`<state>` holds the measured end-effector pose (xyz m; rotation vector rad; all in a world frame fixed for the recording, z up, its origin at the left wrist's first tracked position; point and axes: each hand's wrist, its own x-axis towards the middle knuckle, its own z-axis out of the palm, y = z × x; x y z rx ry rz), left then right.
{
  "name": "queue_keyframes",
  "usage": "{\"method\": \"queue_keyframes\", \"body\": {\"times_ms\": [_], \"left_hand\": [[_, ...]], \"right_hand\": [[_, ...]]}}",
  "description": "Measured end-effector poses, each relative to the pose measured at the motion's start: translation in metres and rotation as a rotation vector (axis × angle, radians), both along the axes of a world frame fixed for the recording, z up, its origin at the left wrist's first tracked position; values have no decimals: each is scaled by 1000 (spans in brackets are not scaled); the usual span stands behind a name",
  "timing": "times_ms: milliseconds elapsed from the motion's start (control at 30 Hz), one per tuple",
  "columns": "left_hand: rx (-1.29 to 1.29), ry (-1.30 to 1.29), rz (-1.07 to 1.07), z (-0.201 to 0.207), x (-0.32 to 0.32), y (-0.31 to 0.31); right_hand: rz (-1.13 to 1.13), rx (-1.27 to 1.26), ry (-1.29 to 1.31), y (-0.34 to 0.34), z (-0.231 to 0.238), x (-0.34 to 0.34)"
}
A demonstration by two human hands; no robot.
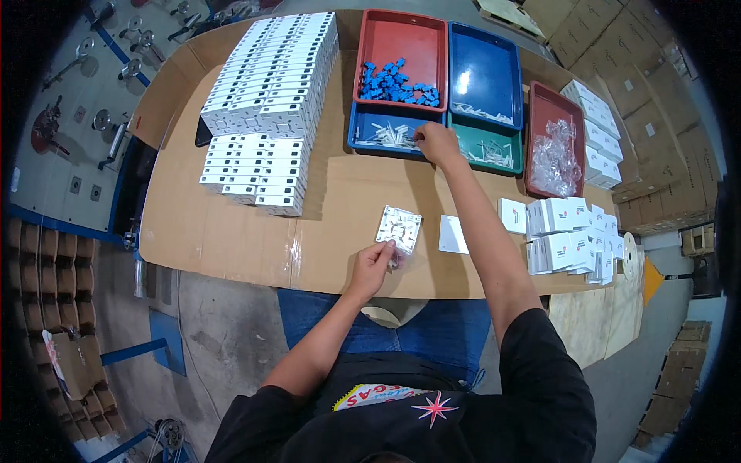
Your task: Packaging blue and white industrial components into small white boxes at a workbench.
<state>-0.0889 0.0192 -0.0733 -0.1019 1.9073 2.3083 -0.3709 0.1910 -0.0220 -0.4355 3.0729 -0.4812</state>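
My left hand (372, 268) grips the lower edge of a white square plastic housing (400, 225) that shows its moulded inner side. A bit of clear plastic shows by the fingertips under it. My right arm stretches forward, and my right hand (438, 144) is over the right end of a low blue tray (369, 113) of white plastic pins (392, 136). Its fingers are pinched together, and what they hold, if anything, is too small to make out. Beneath the right forearm lies a flat white square plate (452, 234), partly covered.
Stacked white switch-like units (266, 92) rise at the left. A red tray (403, 38) holds blue connectors (394, 83); a blue tray (485, 65) and green tray (488, 131) hold white pieces. Another red tray (535, 116) contains clear bags (557, 154). White boxes (567, 235) pile up at right.
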Motion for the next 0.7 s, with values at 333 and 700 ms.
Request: {"method": "queue_keyframes", "body": {"times_ms": [333, 700], "left_hand": [[133, -15, 13, 2, -4, -1], [129, -24, 11, -2, -1, 1]], "right_hand": [[59, 74, 121, 5, -3, -1], [158, 88, 207, 18, -17, -6]]}}
